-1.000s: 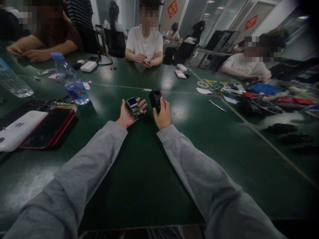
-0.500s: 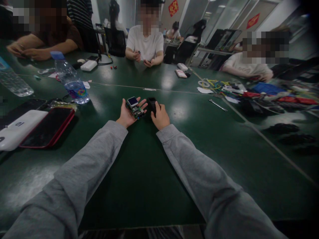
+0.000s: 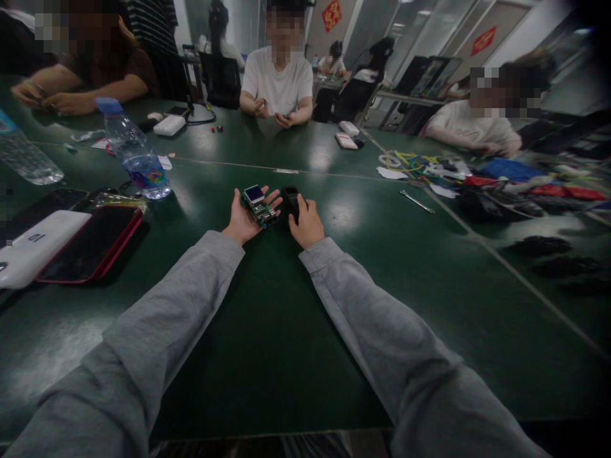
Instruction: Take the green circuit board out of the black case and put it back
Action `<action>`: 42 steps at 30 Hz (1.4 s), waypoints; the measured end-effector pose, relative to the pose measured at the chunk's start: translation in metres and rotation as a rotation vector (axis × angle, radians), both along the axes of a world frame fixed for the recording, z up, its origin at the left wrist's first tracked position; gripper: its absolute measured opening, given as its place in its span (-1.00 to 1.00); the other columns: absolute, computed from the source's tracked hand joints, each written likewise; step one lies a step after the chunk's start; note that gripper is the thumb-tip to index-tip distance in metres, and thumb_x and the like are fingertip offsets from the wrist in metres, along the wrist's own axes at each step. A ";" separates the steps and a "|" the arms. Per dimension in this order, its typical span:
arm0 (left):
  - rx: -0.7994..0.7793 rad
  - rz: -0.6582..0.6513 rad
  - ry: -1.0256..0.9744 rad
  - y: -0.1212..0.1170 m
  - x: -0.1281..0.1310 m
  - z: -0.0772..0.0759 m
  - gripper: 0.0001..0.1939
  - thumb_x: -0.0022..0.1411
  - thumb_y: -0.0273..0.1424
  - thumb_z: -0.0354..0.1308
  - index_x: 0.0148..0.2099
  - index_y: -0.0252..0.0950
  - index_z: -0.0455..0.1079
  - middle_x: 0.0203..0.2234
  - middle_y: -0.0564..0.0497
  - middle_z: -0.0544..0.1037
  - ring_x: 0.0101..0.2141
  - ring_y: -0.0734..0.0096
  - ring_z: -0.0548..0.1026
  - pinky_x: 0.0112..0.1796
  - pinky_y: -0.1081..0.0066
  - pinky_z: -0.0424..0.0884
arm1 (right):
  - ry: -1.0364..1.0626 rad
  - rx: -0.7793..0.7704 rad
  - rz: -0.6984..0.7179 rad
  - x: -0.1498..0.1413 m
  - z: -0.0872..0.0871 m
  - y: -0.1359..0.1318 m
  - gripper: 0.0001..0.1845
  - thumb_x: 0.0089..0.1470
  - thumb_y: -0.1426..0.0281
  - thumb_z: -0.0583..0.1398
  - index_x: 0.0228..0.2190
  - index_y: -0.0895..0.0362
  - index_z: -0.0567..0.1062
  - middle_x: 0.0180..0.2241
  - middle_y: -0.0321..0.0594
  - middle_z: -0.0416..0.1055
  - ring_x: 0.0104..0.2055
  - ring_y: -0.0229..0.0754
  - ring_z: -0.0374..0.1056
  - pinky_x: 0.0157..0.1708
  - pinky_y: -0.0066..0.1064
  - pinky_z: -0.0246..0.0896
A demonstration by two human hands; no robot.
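Note:
On the upturned palm of my left hand [image 3: 240, 221] rests a green circuit board [image 3: 262, 212] with a small screen at its far end. The fingers of that hand are stretched out beneath and beside the board. Just to the right, my right hand [image 3: 308, 222] has its thumb and fingers around a small black box-shaped case [image 3: 289, 197], low over or on the green table [image 3: 277, 331]. I cannot tell whether the case touches the tabletop. A narrow gap separates the case from the left fingertips.
Left of me stand a plastic water bottle [image 3: 136, 159], a red-cased phone [image 3: 93, 245] and a white power bank [image 3: 41, 248]. To the right lie a wrench [image 3: 417, 201] and a heap of cables [image 3: 449, 168]. A person in a white shirt [image 3: 277, 83] sits opposite.
My right hand has lowered the black case and tilted it, bringing it slightly left toward the board. My left hand and the circuit board have stayed in place.

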State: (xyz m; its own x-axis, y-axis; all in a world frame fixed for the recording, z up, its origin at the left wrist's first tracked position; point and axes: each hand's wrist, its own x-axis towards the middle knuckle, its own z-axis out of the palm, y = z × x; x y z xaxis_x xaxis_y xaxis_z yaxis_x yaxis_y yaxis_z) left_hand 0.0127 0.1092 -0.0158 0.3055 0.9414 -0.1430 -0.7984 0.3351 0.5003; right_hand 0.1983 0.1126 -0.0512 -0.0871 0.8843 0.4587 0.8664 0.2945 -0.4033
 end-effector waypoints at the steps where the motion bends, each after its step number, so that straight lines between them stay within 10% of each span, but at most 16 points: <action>1: -0.005 0.004 0.002 0.000 0.000 0.000 -0.16 0.39 0.17 -0.37 0.39 -0.30 0.19 0.24 -0.20 0.44 0.22 0.04 0.42 0.14 0.05 0.39 | 0.036 0.031 -0.006 0.001 0.001 0.000 -0.31 0.21 0.38 0.11 0.32 0.24 0.14 0.14 0.19 0.21 0.17 0.14 0.33 0.12 0.04 0.39; 9: -0.072 0.047 0.018 0.002 0.003 0.001 -0.18 0.39 0.17 -0.32 0.34 -0.31 0.26 0.04 -0.23 0.59 0.10 0.00 0.52 0.10 0.01 0.43 | 0.203 0.418 0.160 -0.020 0.017 -0.027 -0.27 0.34 0.16 -0.03 0.40 0.10 -0.12 0.20 0.11 0.15 0.28 0.09 0.18 0.24 0.12 0.26; 30: -0.030 0.040 0.024 0.003 0.005 -0.001 -0.12 0.37 0.18 -0.37 0.42 -0.33 0.16 0.16 -0.23 0.52 0.22 0.00 0.41 0.26 -0.05 0.22 | -0.029 -0.029 0.370 -0.043 0.012 -0.038 -0.22 0.30 0.25 0.08 0.42 0.06 -0.10 0.21 0.09 0.20 0.25 0.15 0.26 0.16 0.05 0.38; 42: -0.002 0.024 0.008 0.003 0.004 -0.003 -0.14 0.37 0.18 -0.36 0.43 -0.28 0.12 0.21 -0.19 0.47 0.20 0.01 0.43 0.25 -0.05 0.23 | -0.053 -0.030 0.351 -0.043 0.011 -0.038 -0.19 0.29 0.28 0.11 0.42 0.08 -0.11 0.20 0.11 0.20 0.18 0.14 0.33 0.09 0.00 0.45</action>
